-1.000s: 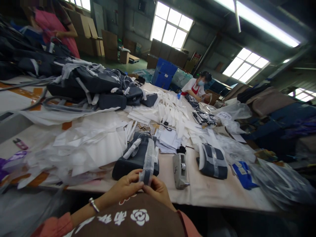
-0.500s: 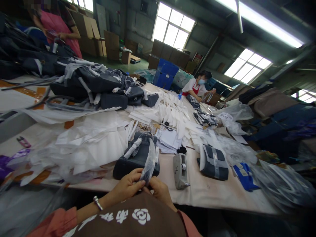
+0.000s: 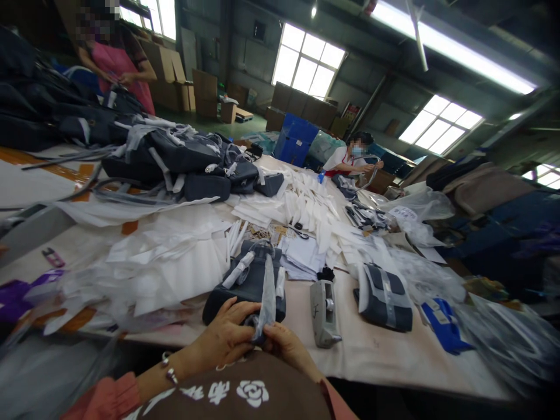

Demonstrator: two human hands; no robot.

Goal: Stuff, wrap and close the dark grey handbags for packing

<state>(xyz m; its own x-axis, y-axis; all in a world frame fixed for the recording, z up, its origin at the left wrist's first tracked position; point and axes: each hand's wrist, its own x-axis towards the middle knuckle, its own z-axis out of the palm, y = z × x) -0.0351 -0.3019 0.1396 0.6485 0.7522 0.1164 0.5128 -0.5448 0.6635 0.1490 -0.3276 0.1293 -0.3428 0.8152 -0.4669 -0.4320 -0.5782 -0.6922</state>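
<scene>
A dark backpack-like bag (image 3: 219,296) lies on the table's near edge, with white wrapping on its straps. A strap wrapped in thin translucent sheet (image 3: 268,291) runs from the top of the bag down toward me. My left hand (image 3: 230,333) is closed round the lower part of this strap, its fingers over the bag's near edge. My right hand (image 3: 286,343) pinches the strap's lower end from the right, close to my apron. The strap's very end is hidden between the fingers. Right of the bag stands a grey tape dispenser (image 3: 322,321).
White sheets (image 3: 175,262) spread left of the bag. A small wrapped bag (image 3: 385,297) and a blue tape dispenser (image 3: 444,326) lie to the right. Dark bags (image 3: 175,154) are piled behind. Scissors (image 3: 300,230) lie mid-table. Two people work across the table.
The view has shifted slightly. My left hand has opened its grip a little and moved along the strap, which now hangs straighter. The far right co-worker's hands have risen.
</scene>
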